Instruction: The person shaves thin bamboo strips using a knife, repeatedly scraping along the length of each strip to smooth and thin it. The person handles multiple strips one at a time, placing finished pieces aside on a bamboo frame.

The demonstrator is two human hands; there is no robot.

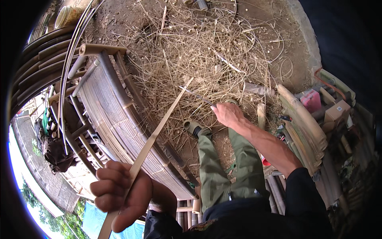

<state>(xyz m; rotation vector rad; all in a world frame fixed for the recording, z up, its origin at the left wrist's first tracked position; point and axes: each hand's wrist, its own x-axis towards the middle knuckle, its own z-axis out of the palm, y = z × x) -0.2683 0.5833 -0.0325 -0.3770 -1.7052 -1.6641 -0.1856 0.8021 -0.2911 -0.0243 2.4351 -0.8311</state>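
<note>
A long, flat, pale bamboo strip (153, 135) slants from the lower left up to the middle of the view. My left hand (121, 191) is closed on it near its lower part, with curled fingers and the thumb along it. In my right hand (229, 115), ahead of my legs, is a knife (199, 96) with a thin blade pointing left. The blade's tip meets or overlaps the strip just short of its far end; whether they touch, I cannot tell. The knife's handle is mostly hidden in my fist.
To the left stands a bamboo bench (113, 115) with a slatted top. A heap of bamboo shavings (191, 51) covers the ground ahead. At right lie split bamboo pieces (302, 119), a pink block (311, 100) and a small cardboard box (337, 111). Long thin strips (69, 67) arch at upper left.
</note>
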